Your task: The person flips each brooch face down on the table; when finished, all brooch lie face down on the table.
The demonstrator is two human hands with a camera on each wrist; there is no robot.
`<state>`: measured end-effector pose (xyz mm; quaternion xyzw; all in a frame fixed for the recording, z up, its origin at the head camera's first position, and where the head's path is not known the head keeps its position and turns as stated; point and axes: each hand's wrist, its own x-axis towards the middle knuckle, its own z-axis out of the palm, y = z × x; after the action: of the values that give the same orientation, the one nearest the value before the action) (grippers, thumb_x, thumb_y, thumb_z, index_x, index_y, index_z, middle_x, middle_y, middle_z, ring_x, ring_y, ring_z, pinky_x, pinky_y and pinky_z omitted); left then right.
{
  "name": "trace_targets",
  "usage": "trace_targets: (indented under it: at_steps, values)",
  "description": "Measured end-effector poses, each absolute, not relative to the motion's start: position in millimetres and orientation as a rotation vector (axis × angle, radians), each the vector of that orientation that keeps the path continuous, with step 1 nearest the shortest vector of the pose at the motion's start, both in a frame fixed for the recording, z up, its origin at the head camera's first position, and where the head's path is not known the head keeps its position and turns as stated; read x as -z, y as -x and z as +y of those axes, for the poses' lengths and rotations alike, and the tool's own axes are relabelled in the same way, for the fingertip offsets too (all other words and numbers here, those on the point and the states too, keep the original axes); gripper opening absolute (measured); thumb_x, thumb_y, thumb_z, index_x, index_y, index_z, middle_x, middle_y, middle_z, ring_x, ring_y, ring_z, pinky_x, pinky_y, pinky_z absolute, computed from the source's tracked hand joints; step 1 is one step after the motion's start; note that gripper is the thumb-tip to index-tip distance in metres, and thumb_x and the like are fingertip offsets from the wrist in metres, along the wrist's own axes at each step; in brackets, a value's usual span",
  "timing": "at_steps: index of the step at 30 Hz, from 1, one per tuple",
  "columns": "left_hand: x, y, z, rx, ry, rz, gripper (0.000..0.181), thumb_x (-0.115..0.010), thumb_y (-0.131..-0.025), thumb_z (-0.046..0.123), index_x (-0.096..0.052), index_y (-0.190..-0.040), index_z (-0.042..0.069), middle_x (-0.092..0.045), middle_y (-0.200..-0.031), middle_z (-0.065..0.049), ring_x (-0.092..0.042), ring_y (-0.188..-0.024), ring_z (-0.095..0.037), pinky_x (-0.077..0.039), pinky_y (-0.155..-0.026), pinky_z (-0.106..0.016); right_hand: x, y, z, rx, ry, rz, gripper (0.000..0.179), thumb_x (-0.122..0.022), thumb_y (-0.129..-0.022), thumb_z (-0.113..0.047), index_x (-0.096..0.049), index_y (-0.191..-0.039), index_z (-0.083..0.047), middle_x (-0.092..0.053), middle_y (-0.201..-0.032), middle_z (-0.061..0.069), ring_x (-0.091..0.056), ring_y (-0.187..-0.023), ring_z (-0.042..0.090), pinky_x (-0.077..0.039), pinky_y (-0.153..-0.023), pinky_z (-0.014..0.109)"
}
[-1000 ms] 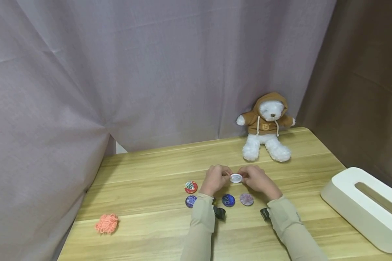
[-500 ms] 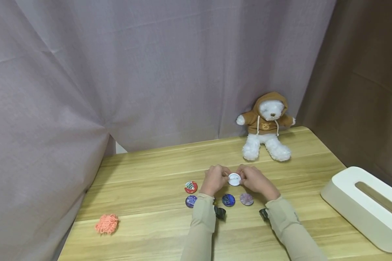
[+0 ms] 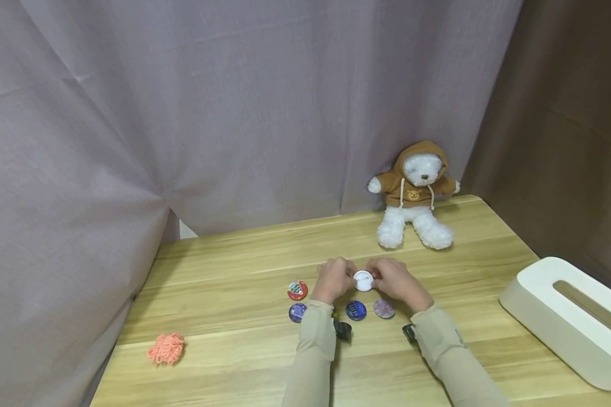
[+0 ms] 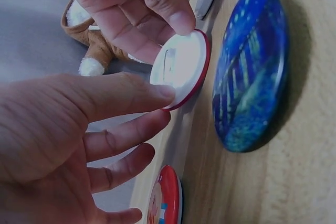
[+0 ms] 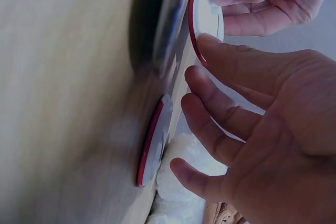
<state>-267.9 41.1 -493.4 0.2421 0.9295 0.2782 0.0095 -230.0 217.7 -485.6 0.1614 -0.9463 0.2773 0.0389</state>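
Between both hands is a round pin-back button badge (image 3: 364, 281), its white back and pin turned up toward the head camera. In the left wrist view the badge (image 4: 181, 69) shows a red rim. My left hand (image 3: 334, 281) pinches one edge of it between thumb and fingers. The opposite edge is pinched by my right hand (image 3: 397, 280). The front of this badge is hidden. Closer to me lie a blue badge (image 3: 356, 310) and a pinkish badge (image 3: 384, 308). Left of the hands are a red badge with a tree (image 3: 297, 290) and a purple-blue badge (image 3: 297, 312).
A white teddy bear (image 3: 414, 198) in a brown hoodie sits at the table's back right. At the right edge stands a white box (image 3: 565, 316) with a slot on top. Coral yarn (image 3: 166, 349) lies on the left of the wooden table (image 3: 234, 339). Curtains hang behind.
The badge has tilted from nearly edge-on to showing its full white back, and has shifted slightly left. My right hand moved a little left with it; both hands keep their pinch.
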Motion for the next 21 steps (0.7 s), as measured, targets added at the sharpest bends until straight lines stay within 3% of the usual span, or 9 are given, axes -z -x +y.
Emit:
trace_targets:
  at_steps: [11,21]
  values:
    - [489.3,267.3,40.9,-0.851,-0.715,2.853,0.012,-0.083,-0.075,0.006,-0.079,-0.082,0.014,-0.070,-0.074,0.008,-0.059,-0.079,-0.015,-0.032,-0.077,-0.036,484.3,228.6,211.4,-0.801,-0.484,-2.977,0.013,-0.078,-0.078,-0.002,-0.075,-0.089,-0.009,-0.066,-0.081,0.001,-0.060,-0.081,0.024,-0.041,-0.073,0.052]
    - [489.7,264.0,41.1,-0.838,-0.695,2.852,0.013,-0.082,-0.076,0.004,-0.079,-0.086,0.012,-0.071,-0.078,0.006,-0.059,-0.084,-0.019,-0.029,-0.076,-0.037,488.2,228.6,210.3,-0.776,-0.476,-3.031,0.016,-0.079,-0.077,-0.003,-0.073,-0.091,-0.007,-0.062,-0.079,-0.001,-0.057,-0.081,0.025,-0.039,-0.073,0.050]
